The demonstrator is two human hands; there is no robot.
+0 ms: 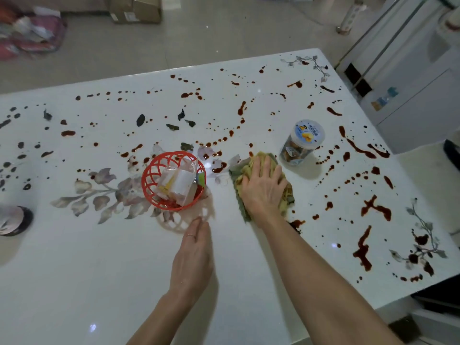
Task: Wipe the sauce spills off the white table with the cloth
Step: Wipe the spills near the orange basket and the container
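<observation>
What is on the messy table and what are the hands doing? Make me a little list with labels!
table: white, with flower pictures
spills: red-brown drops and streaks, mostly on the far and right sides
cloth: yellow-green, crumpled, under the right hand
right hand: pressing flat on the cloth
left hand: fingers straight, holding nothing, near the basket
basket: red, left of the cloth, with plastic packets inside
jar: upright, just right of the cloth
</observation>
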